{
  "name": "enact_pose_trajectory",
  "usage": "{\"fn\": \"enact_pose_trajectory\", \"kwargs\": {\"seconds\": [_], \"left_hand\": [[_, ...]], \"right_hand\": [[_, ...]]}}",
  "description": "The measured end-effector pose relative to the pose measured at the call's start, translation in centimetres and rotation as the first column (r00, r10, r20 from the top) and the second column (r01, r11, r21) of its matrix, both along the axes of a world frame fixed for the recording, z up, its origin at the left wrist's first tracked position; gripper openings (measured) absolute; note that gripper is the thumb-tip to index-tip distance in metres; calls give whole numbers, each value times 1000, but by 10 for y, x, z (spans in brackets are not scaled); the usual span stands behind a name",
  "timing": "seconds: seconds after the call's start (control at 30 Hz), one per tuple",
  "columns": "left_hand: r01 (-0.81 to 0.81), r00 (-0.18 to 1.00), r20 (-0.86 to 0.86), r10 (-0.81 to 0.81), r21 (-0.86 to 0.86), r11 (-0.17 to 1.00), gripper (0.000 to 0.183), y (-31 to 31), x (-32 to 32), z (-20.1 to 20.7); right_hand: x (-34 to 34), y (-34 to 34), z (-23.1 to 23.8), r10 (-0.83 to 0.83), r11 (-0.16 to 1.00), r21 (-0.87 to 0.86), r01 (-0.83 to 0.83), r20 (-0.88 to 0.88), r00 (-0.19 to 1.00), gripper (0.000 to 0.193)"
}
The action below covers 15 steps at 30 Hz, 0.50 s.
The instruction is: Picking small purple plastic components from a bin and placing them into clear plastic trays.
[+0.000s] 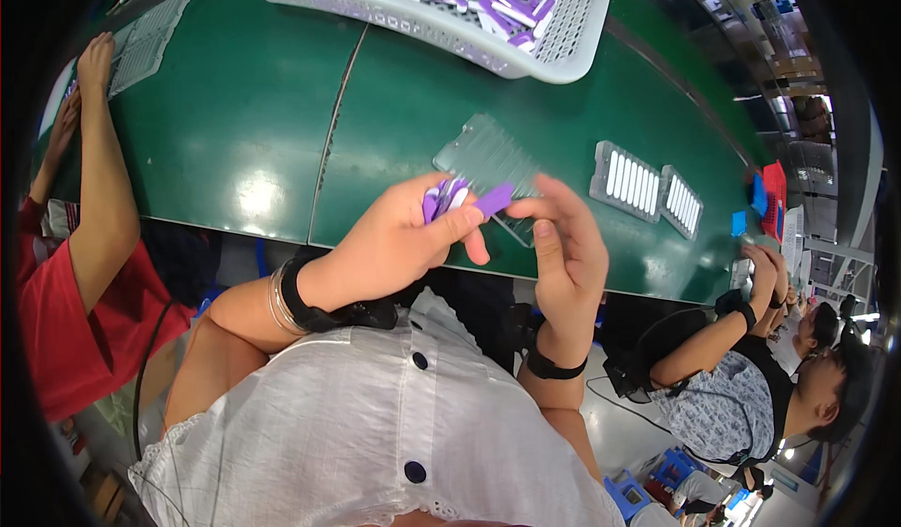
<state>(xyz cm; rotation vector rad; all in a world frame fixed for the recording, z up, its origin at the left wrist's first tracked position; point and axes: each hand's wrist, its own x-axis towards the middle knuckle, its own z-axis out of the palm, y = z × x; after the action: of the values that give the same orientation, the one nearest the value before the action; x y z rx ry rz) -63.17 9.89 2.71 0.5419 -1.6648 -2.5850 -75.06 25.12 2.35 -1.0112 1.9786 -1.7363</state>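
My left hand (399,236) is closed around several small flat purple and white strips (446,198). One purple strip (495,200) sticks out past its thumb toward my right hand. My right hand (571,259) has its thumb and fingers apart, with the index fingertip close to that strip's end; whether they touch I cannot tell. Beyond and partly beneath my hands, a clear ribbed plastic tray (493,152) lies on the green table (404,123). My fingers hide its near part.
A pale perforated basket (563,62) of purple and white strips stands at the far side. Two clear trays holding rows of white strips, one nearer me (624,182) and one beside it (680,203), lie to the right. Co-workers' arms reach over the table at left (103,180) and right (718,339).
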Motion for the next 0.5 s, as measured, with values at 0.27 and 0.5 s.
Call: {"fn": "enact_pose_trajectory", "kwargs": {"seconds": [0.27, 0.5], "left_hand": [[-46, 994, -85, 68, 245, 968, 16, -12, 1, -4], [67, 966, -258, 19, 319, 945, 15, -19, 6, -21]], "right_hand": [[0, 64, -27, 699, 471, 287, -834, 455, 551, 19], [26, 66, -133, 181, 828, 447, -338, 358, 916, 21]]}}
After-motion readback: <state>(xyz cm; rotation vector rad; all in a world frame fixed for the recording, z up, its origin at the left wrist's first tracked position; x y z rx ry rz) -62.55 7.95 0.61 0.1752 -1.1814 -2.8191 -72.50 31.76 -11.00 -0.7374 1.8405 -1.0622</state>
